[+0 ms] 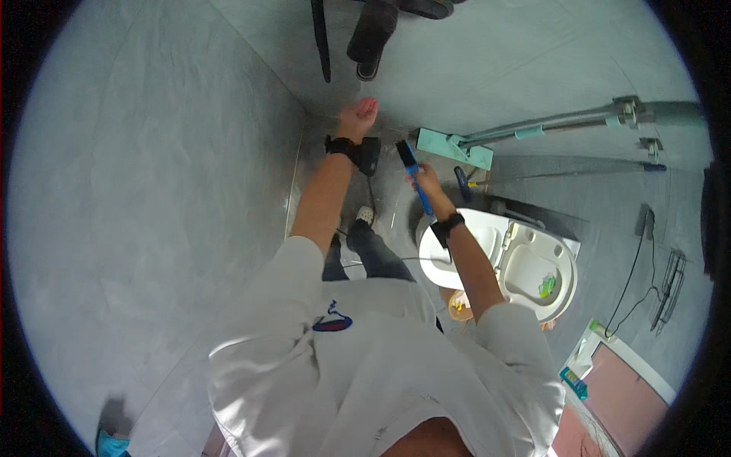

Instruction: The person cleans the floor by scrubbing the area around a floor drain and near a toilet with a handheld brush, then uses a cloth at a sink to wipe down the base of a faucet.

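Observation:
My left hand (358, 119) is stretched out over the floor near the far wall. Its fingers look extended, and nothing shows in it. A black strap with a dark box-like device (368, 157) sits on that wrist. In my right hand (426, 181) is a blue-handled brush (411, 166), its dark bristles pointing away from me. The brush is off the floor, to the right of my left hand. Around my right wrist runs another black band (448, 225). Dark slippers (373, 34) hang on the wall beyond my left hand.
A teal flat mop (455, 148) leans in the far right corner, beside a blue and yellow floor tool (462, 183). The white toilet (476, 228) stands on my right, a green item (547, 286) on its white top. Below it sits a small bin (460, 306). A grey wall (152, 190) rises on my left.

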`<state>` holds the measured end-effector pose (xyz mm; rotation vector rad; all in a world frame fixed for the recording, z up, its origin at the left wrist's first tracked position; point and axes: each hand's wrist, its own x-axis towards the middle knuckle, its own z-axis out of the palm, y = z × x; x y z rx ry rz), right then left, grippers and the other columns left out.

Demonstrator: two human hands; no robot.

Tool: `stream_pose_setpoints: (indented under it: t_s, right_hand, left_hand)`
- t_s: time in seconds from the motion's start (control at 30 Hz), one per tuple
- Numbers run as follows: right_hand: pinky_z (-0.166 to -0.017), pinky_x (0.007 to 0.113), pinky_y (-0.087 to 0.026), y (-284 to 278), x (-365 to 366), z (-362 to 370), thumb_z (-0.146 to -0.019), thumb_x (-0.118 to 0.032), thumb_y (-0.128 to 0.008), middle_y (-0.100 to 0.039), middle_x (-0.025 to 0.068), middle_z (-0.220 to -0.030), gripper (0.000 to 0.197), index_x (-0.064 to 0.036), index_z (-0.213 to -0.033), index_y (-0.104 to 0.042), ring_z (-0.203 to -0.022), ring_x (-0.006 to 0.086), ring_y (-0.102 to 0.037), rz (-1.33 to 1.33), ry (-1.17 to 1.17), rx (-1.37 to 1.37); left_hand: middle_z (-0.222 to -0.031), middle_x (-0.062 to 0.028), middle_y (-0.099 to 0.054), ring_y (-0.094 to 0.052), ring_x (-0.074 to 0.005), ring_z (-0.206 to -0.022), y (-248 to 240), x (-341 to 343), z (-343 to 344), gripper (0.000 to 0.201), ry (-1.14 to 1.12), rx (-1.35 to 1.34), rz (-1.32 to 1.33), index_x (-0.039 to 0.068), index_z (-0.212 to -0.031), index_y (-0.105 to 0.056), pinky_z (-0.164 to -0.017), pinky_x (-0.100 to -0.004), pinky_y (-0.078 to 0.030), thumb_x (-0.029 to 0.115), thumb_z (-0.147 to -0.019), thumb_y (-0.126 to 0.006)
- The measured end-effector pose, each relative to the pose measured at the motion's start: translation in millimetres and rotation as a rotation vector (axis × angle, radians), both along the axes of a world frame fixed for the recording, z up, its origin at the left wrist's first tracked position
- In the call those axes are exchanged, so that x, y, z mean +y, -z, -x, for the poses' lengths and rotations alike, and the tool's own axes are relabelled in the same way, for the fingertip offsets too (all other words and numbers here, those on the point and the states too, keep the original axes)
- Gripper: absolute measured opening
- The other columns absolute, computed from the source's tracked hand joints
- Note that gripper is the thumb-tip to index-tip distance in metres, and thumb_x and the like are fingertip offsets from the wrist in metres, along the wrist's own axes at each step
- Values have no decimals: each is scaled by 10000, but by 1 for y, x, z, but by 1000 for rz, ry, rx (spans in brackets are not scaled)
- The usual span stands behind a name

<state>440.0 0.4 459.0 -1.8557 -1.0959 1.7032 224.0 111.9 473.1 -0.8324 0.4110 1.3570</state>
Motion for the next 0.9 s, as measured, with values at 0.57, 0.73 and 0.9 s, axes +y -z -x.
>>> stream_pose_setpoints:
  t_s: [0.57,0.73,0.9]
  right_hand:
    - [-417,234,-396,7,-33,-13,-754,-87,-439,-542,93,-683,215,-23,-959,-418,-495,121,-490,220,20,109]
    - [-419,232,-396,7,-26,-4,-756,-102,-426,-543,96,-696,236,-12,-973,-414,-489,124,-482,213,-84,104]
    - [-418,231,-395,7,-14,-4,-752,-103,-415,-544,91,-717,273,-6,-1006,-399,-493,113,-477,146,-86,121]
  left_hand:
    - [-1075,-168,-436,-411,-272,-1024,2,-6,55,364,-141,287,33,-36,-1048,-392,-884,-378,-320,236,-853,-248]
    - [-1209,-153,-330,-294,-270,-1136,-5,-16,28,434,188,480,-122,-14,-1167,-291,-945,-356,-227,285,-863,-213]
    - [-1198,-153,-348,-315,-272,-1126,-39,-3,23,433,848,1626,-382,-21,-1161,-298,-938,-368,-238,272,-863,-188]
